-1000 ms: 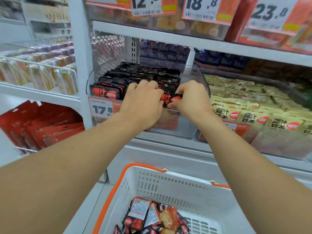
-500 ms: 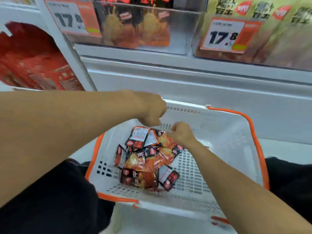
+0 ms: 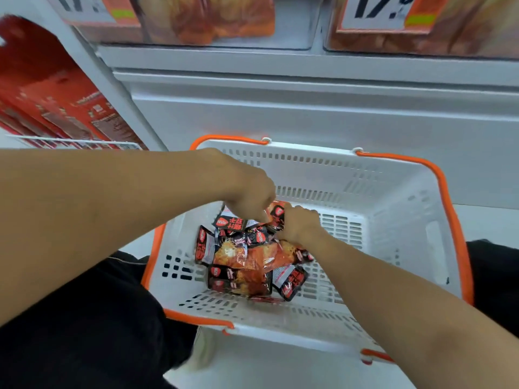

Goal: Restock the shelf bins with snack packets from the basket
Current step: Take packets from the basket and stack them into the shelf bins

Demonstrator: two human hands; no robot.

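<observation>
My right hand (image 3: 297, 224) has dropped from the bin into the basket (image 3: 393, 197), fingers curled round a packet (image 3: 278, 213) at the pile's far edge. My left hand (image 3: 250, 197) pinches down just beside it; on what, I cannot tell. Another handful is starting. Above, the bins (image 3: 309, 22) wait.

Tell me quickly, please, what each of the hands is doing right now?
Left hand: fingers curled, pinching a snack packet in the basket.
Right hand: gripping another packet.
</observation>
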